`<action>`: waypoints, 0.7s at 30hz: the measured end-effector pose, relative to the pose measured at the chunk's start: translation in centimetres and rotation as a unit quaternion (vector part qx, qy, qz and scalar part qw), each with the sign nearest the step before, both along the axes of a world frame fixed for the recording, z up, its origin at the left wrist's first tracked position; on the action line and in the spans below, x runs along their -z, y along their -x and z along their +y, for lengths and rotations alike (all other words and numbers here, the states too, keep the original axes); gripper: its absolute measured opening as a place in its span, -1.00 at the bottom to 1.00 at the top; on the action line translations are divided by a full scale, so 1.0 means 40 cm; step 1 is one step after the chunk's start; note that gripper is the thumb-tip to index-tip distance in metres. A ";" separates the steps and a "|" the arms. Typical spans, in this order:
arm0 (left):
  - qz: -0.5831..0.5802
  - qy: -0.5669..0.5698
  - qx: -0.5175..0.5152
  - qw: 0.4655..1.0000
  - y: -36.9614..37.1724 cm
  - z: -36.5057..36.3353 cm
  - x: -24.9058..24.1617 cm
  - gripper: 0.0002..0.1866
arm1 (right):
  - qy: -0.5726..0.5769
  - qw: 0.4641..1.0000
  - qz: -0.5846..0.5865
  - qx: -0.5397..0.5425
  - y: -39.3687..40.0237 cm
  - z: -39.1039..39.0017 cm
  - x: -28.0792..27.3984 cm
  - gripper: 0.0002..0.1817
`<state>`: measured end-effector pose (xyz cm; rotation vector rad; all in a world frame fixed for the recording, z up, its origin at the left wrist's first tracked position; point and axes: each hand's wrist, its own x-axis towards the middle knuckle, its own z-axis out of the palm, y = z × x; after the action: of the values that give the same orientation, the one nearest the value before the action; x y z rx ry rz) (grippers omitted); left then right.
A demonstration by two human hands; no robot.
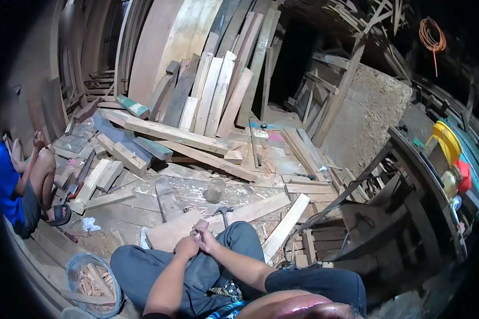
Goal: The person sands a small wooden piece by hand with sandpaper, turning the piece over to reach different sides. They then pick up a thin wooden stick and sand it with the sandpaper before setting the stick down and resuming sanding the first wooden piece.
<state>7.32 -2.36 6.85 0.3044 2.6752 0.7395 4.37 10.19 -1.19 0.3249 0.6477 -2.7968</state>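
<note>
My left hand (186, 248) and my right hand (207, 240) meet above my lap, both with fingers closed. A small reddish-brown piece (203, 224), perhaps wood, sticks up from my right hand. What lies between the fingers of my left hand is hidden. Just beyond them, a claw hammer (224, 211) rests with its head on a wide pale plank (253, 211) on the floor. Farther off stands a clear glass jar (215, 190).
A bucket (72, 264) of wood scraps stands at my left. Another person in a blue shirt (8, 181) sits at far left. Beams (175, 135) and offcuts cover the floor ahead, with boards leaning behind. A dark workbench (426, 186) rises at right.
</note>
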 end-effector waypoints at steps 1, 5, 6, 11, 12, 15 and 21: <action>0.009 -0.006 0.001 1.000 -0.001 -0.003 -0.008 -0.57 | -0.012 1.000 -0.009 -0.004 0.004 0.001 0.002 -0.92; 0.016 -0.015 0.001 1.000 -0.005 -0.011 -0.003 -0.53 | 0.000 0.998 0.018 -0.064 0.015 0.026 0.040 -0.93; 0.018 -0.009 -0.003 1.000 0.000 -0.004 -0.009 -0.54 | 0.006 0.999 0.011 -0.045 0.018 0.020 0.032 -0.93; 0.040 0.006 0.016 0.999 0.009 -0.004 0.043 -0.54 | -0.007 1.000 -0.014 0.025 -0.002 0.000 -0.010 -0.94; 0.027 -0.011 0.014 0.999 0.024 0.001 0.058 -0.54 | -0.018 0.999 -0.009 0.035 0.006 0.004 -0.003 -0.95; 0.024 -0.014 0.022 0.999 0.042 0.002 0.088 -0.52 | -0.043 0.996 -0.071 0.039 0.015 0.010 -0.009 -0.99; 0.008 -0.059 0.012 0.998 0.018 -0.014 -0.001 -0.61 | -0.067 0.995 -0.064 -0.040 0.018 0.011 -0.022 -0.84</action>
<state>6.62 -2.94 6.88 0.3728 2.6440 0.8919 3.64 10.61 -0.32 0.4884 0.8010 -2.6369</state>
